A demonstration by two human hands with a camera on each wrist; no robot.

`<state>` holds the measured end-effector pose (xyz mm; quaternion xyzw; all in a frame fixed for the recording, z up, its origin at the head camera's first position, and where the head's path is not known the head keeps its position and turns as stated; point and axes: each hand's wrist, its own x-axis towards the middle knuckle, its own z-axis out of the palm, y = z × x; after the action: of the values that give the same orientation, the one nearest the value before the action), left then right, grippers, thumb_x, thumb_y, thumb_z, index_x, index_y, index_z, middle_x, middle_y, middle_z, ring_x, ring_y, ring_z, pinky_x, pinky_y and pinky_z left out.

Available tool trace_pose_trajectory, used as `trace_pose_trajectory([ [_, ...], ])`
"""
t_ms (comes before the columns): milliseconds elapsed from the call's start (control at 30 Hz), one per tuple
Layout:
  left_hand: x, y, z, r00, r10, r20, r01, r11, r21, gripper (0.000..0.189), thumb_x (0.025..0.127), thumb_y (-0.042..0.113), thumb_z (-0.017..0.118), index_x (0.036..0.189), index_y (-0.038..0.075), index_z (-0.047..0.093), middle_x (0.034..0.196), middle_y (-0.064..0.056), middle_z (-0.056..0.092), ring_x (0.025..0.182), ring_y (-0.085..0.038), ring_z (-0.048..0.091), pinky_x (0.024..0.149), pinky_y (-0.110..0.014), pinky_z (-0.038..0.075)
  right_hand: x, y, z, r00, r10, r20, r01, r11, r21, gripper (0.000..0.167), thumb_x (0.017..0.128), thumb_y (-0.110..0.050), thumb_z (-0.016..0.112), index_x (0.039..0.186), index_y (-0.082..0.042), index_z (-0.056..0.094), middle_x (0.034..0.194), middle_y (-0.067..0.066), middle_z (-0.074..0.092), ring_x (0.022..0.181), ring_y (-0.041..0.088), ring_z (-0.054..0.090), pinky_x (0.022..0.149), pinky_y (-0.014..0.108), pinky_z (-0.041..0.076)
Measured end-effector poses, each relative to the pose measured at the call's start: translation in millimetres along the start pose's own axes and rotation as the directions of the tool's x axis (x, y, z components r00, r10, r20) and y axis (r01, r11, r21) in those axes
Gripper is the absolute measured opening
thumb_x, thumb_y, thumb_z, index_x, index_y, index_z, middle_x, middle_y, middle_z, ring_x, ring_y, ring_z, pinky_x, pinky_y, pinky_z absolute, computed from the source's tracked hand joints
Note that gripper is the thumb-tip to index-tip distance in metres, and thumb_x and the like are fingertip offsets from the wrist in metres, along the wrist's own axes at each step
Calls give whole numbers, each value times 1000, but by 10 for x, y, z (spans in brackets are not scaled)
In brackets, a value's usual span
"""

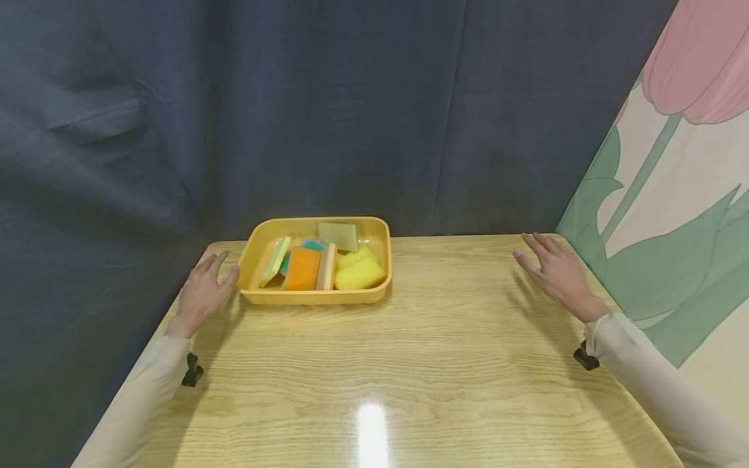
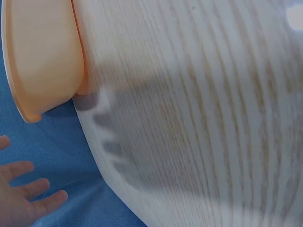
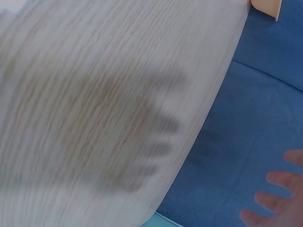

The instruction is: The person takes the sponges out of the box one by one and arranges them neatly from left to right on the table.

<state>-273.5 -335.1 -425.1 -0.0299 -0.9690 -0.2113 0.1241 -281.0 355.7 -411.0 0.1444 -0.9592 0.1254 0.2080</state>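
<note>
A yellow plastic tray (image 1: 316, 298) stands at the back left of the table, with several sponges in it. Among them are an orange sponge (image 1: 302, 269), a pair of yellow sponges (image 1: 359, 270), a pale green-yellow one (image 1: 275, 262) on the left and a pale rectangular one (image 1: 338, 236) leaning at the back. My left hand (image 1: 201, 292) hovers just left of the tray, fingers spread, holding nothing; its thumb appears close to the tray's corner. Far to the right, my right hand (image 1: 558, 273) is held over the table with fingers extended and nothing in it.
The wooden table (image 1: 445, 364) casts back a bright light reflection near its front. A dark blue curtain (image 1: 351, 117) hangs behind and to the left. A wall with a tulip pattern (image 1: 673, 214) borders the right side. Both wrists carry small black devices (image 1: 192, 370).
</note>
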Motion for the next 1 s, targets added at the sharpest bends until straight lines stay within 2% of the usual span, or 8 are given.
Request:
trace_pose_trajectory([
  [167, -7, -7, 28, 1000, 6, 7, -6, 1000, 1, 69, 103, 51, 34, 151, 1, 35, 147, -36, 33, 129, -60, 32, 103, -72, 28, 16, -44, 26, 1000, 6, 14, -6, 1000, 18, 60, 104, -42, 45, 144, 3, 45, 142, 33, 43, 129, 52, 40, 107, 64, 31],
  [267, -14, -18, 52, 1000, -4, 26, 4, 1000, -7, 69, 104, 50, 33, 152, 1, 31, 149, -35, 31, 128, -61, 32, 101, -74, 29, 22, -76, 47, 1000, 11, 25, -12, 1000, 20, 61, 104, -43, 45, 144, 3, 45, 143, 33, 43, 129, 53, 39, 106, 65, 32],
  [467, -12, -30, 102, 999, -21, 28, 22, 999, -38, 69, 104, 49, 35, 152, -1, 29, 150, -34, 31, 127, -60, 36, 95, -75, 35, 31, -133, 95, 1000, 9, 24, -10, 1000, 29, 60, 104, -44, 45, 145, 0, 46, 142, 32, 44, 128, 53, 41, 104, 67, 34],
  [767, 1, -34, 160, 998, -49, 30, 51, 994, -94, 70, 105, 46, 35, 151, -7, 27, 148, -36, 31, 129, -58, 35, 103, -71, 32, 56, -185, 174, 999, -46, -19, 47, 999, 20, 57, 103, -41, 49, 141, 1, 50, 138, 31, 49, 124, 51, 46, 101, 66, 37],
  [1000, 10, -10, 201, 997, -43, 67, 49, 994, -96, 72, 105, 44, 33, 149, -12, 25, 146, -38, 33, 126, -59, 38, 101, -70, 35, 86, -258, 224, 996, -79, -43, 80, 997, 20, 55, 102, -40, 51, 138, 2, 53, 136, 30, 51, 122, 50, 48, 99, 65, 40],
])
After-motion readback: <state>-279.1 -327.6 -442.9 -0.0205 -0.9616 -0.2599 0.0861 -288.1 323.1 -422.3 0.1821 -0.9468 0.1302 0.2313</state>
